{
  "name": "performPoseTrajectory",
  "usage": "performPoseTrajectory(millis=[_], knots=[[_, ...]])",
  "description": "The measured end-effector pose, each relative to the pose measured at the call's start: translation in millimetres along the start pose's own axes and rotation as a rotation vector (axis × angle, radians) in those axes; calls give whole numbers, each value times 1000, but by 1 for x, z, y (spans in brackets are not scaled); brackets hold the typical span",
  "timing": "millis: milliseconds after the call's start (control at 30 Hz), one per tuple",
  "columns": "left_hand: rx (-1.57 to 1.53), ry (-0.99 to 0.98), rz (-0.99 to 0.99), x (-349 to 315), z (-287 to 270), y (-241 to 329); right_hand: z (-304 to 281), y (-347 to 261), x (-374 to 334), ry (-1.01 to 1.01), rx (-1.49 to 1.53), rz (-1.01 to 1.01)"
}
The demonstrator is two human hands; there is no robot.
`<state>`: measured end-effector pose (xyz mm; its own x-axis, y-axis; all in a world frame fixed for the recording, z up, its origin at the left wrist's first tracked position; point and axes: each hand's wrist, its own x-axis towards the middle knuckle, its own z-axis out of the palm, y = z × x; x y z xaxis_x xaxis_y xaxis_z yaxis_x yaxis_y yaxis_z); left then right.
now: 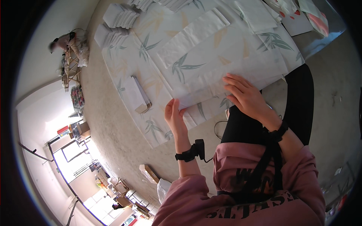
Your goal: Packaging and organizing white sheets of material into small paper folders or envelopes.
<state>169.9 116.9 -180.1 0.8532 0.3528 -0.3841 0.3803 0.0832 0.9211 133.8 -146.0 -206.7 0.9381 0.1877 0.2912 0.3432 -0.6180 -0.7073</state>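
Observation:
A long translucent plastic bag lies flat along the near edge of the table, which has a leaf-patterned cover. At the bag's left end my left hand is closed, pinching its edge between thumb and fingers. My right hand rests flat on the middle of the bag, fingers stretched out. Farther back lies another long white plastic bag, slanting across the cover. Left of my left hand is a small stack of white folded pieces with a brownish near end.
Stacks of white folded pieces stand at the far left corner. A pile of white bags lies at the far right. Below the table's left side, a cardboard box sits on the concrete floor. Another person bends over in the left background.

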Motion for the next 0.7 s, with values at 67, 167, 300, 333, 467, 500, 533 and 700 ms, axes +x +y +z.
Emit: performPoseTrajectory(millis=[67,167,300,333,467,500,533,700], knots=[[59,-5,24,2,-1,-3,0,0,1,0,-9,-8],[126,-9,44,2,1,-3,0,0,1,-5,-43,-28],[160,7,58,2,2,-5,-1,0,1,-21,-71,-48],[160,9,58,2,1,-5,-1,0,1,-30,-66,-49],[160,12,57,3,0,-6,-1,-1,1,-43,-76,-55],[163,8,61,3,0,-6,-1,-1,1,-44,-79,-55],[163,8,60,3,0,-6,-1,-1,1,-44,-81,-55],[133,-1,53,2,0,-4,0,-2,1,-43,-83,-53]])
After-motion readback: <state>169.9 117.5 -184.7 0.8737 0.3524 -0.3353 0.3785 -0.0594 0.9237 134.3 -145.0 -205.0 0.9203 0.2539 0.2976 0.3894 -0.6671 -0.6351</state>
